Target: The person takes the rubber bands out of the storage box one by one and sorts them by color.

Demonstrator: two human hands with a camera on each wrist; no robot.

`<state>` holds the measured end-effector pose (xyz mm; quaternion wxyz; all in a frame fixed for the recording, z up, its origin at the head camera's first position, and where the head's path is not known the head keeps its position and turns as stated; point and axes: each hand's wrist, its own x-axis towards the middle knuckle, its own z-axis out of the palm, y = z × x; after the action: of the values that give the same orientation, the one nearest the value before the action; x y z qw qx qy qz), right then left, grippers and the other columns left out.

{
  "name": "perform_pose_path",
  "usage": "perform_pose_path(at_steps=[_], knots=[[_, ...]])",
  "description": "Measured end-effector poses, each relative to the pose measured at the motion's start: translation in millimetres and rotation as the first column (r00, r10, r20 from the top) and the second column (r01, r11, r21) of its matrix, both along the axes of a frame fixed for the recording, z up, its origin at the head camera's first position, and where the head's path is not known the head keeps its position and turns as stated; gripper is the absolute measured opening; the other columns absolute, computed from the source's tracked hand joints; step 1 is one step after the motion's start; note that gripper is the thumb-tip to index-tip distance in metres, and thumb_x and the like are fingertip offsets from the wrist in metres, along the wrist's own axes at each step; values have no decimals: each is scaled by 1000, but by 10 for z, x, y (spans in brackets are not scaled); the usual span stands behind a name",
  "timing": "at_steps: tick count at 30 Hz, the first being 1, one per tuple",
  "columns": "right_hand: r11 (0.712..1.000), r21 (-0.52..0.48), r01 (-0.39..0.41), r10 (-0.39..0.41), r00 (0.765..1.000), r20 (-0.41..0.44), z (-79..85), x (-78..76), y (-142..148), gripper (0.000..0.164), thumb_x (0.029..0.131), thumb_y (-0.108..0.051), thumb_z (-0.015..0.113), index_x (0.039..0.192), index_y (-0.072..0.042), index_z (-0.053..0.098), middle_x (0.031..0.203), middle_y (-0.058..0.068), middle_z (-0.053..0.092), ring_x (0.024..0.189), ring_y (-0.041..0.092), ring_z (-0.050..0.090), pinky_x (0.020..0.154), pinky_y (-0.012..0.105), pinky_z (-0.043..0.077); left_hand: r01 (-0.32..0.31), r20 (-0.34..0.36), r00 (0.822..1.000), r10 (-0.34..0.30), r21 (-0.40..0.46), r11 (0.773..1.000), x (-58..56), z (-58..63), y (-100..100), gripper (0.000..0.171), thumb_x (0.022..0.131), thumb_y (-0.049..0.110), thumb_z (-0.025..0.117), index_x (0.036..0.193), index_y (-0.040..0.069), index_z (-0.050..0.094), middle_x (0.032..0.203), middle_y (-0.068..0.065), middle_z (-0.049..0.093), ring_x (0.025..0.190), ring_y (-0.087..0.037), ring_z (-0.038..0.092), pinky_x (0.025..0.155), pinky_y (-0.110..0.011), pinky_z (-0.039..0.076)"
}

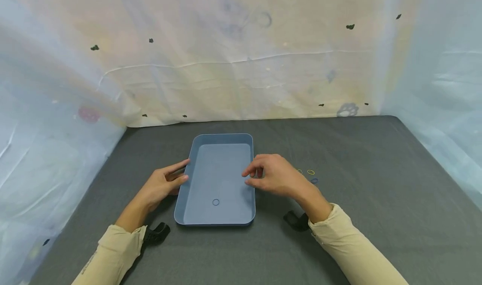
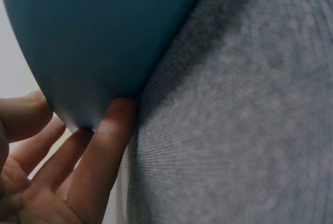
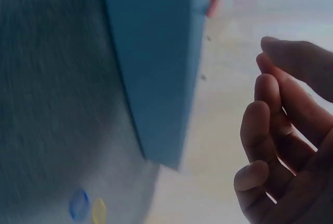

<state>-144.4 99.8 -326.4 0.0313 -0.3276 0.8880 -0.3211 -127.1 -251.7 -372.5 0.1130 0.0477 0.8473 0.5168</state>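
Note:
A shallow blue-grey rectangular tray [image 1: 216, 163] lies on the grey cloth, a small dark rubber band [image 1: 216, 202] on its floor near the front. My left hand [image 1: 160, 186] holds the tray's left side, thumb at the rim; in the left wrist view its fingers [image 2: 117, 125] touch the outer wall. Over the tray's right edge hovers my right hand [image 1: 276, 176], its thumb and index tips slightly apart and nothing visible between them. Right of that hand lie a yellow rubber band [image 1: 311, 172] and a blue rubber band [image 1: 314, 181], with another yellow one partly hidden behind the hand.
Grey cloth [image 1: 376, 172] covers the table. Pale patterned sheets [image 1: 241, 67] hang behind and along both sides. Black wrist straps [image 1: 157, 234] stick out below both cuffs.

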Motion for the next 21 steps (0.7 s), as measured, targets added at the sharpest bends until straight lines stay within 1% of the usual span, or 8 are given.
perform_pose_path(at_steps=[3,9,16,21], knots=[[998,20,-53,52,998,17,-56,-18,-151,12,88,-20,74,99,-20,80,89,-12,66,77,1,56,67,19,48,-4,3,1000,4,1,1000,8,6,-1,63,100,26,61,157,21,34,161,-22,30,140,-45,42,94,-51,56],[992,65,-107,106,994,24,-151,-13,-404,9,87,-22,77,95,-20,80,88,-10,68,75,2,57,67,19,47,-9,0,1000,9,13,1000,-2,6,-10,64,99,28,63,157,19,34,161,-22,29,141,-45,41,94,-49,57],[985,117,-127,127,992,10,-317,38,-639,6,85,-25,80,90,-22,80,87,-11,69,77,1,60,69,16,47,-9,-1,1000,9,19,1000,4,1,-29,63,100,25,62,156,19,34,162,-21,28,141,-45,40,93,-48,57],[976,175,-131,136,990,-20,-355,64,-751,8,85,-28,80,93,-24,80,87,-12,67,77,-1,58,68,16,47,-13,2,1000,13,9,1000,-8,19,-23,64,100,27,62,157,20,34,163,-21,26,141,-45,40,93,-48,58]])
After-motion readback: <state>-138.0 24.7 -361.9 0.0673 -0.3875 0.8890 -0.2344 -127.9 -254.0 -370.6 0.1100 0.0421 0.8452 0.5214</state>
